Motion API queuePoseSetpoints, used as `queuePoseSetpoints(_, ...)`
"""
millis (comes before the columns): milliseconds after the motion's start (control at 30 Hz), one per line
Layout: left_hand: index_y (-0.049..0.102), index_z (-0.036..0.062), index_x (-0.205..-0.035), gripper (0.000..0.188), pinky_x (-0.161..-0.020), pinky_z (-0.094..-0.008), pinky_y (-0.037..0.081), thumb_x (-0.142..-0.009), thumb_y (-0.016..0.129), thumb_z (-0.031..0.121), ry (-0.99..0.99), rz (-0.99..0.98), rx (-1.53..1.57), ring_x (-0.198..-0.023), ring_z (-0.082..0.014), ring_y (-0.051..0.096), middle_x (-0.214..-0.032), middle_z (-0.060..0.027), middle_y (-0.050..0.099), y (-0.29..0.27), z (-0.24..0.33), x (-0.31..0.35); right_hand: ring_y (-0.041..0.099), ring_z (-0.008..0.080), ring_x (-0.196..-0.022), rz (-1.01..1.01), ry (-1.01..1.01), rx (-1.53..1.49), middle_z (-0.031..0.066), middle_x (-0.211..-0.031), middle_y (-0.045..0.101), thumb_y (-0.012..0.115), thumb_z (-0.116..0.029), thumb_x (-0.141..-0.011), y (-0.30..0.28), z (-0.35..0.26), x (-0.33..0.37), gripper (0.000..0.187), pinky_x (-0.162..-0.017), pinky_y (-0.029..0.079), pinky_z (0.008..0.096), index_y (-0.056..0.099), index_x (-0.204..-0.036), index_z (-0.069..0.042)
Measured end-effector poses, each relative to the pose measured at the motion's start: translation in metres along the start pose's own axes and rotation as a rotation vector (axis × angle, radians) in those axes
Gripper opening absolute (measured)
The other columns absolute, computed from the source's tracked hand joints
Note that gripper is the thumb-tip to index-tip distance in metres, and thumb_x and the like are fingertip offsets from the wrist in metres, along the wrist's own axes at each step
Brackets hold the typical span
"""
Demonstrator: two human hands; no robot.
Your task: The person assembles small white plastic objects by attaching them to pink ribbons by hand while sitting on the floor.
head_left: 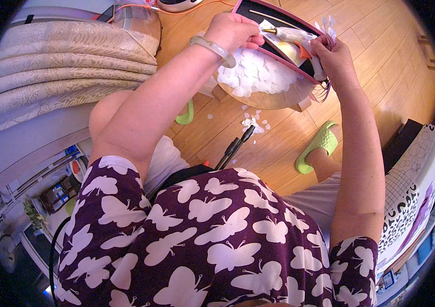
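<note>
Purple butterfly-print clothing [212,245] fills the foreground, with green slippers [318,145] on the wooden floor [381,66] beyond. Farther off, over a small round desk [273,97] heaped with white petals [256,74], the right hand [336,57] has its grip closed around a white glue gun [294,35]. The left hand [233,29], fingers pinched narrow at the gun's brass nozzle, seems to be gluing a petal; pressing it on would call for steady fingertips.

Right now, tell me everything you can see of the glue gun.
The glue gun is whitish, plastic-looking, with a brass-coloured nozzle at its left end and an orange trigger underneath. It lies roughly level above the small round wooden table heaped with white petals. The right hand grips its handle; the left hand is at the nozzle.
</note>
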State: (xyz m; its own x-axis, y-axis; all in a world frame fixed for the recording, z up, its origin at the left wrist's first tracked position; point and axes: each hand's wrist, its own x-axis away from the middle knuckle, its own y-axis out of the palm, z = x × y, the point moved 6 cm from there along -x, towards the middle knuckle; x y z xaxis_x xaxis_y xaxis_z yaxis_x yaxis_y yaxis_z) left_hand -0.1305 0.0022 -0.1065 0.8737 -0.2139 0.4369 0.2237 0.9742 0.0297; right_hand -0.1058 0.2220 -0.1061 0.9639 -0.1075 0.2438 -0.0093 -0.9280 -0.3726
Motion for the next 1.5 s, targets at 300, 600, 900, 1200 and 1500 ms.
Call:
queuePoseSetpoints(300, 0.056, -0.0017, -0.082, 0.013, -0.058, -0.0240, 0.051, -0.078, 0.057, 0.011, 0.010, 0.003, 0.060, -0.063, -0.0151, 0.060, -0.072, -0.0097, 0.060, -0.001, 0.002, -0.002, 0.044, 0.0070, -0.055, 0.003, -0.029, -0.007, -0.0006, -0.063, 0.050, 0.057, -0.017, -0.078, 0.002, -0.004, 0.002, 0.015, -0.050, 0.037, 0.0213, 0.053, -0.071, -0.004)
queuePoseSetpoints(600, 0.055, -0.0012, -0.083, 0.012, -0.059, -0.0241, 0.051, -0.078, 0.056, 0.010, -0.008, -0.001, 0.071, -0.065, -0.0150, 0.059, -0.073, -0.0097, 0.059, -0.007, 0.002, 0.002, 0.050, 0.0117, -0.058, -0.005, -0.018, 0.008, 0.0041, -0.065, 0.056, 0.059, -0.019, -0.074, -0.001, 0.000, -0.002, 0.017, -0.054, 0.042, 0.0263, 0.056, -0.073, -0.002)
queuePoseSetpoints(900, 0.057, -0.0008, -0.082, 0.013, -0.058, -0.0220, 0.051, -0.076, 0.060, 0.011, 0.068, -0.019, -0.019, -0.065, -0.0141, 0.060, -0.075, -0.0095, 0.060, -0.013, 0.005, 0.002, 0.044, 0.0073, -0.055, -0.013, -0.034, -0.007, -0.0005, -0.064, 0.051, 0.057, -0.017, -0.078, 0.002, -0.006, 0.003, 0.015, -0.051, 0.037, 0.0216, 0.053, -0.071, -0.004)
queuePoseSetpoints(1200, 0.058, -0.0013, -0.080, 0.012, -0.055, -0.0211, 0.050, -0.075, 0.061, 0.009, 0.098, -0.006, -0.089, -0.062, -0.0141, 0.060, -0.073, -0.0097, 0.060, -0.006, 0.004, 0.000, 0.044, 0.0070, -0.055, -0.014, -0.024, 0.016, -0.0006, -0.063, 0.050, 0.057, -0.017, -0.078, 0.002, -0.002, 0.000, 0.015, -0.051, 0.037, 0.0210, 0.053, -0.071, -0.004)
queuePoseSetpoints(1500, 0.059, -0.0013, -0.078, 0.009, -0.052, -0.0205, 0.048, -0.072, 0.058, 0.006, 0.294, 0.067, -0.497, -0.057, -0.0105, 0.058, -0.067, -0.0072, 0.060, -0.013, 0.016, -0.001, 0.044, 0.0075, -0.054, 0.005, -0.003, 0.021, -0.0002, -0.062, 0.051, 0.057, -0.018, -0.078, 0.001, -0.006, 0.004, 0.016, -0.049, 0.038, 0.0218, 0.053, -0.072, -0.004)
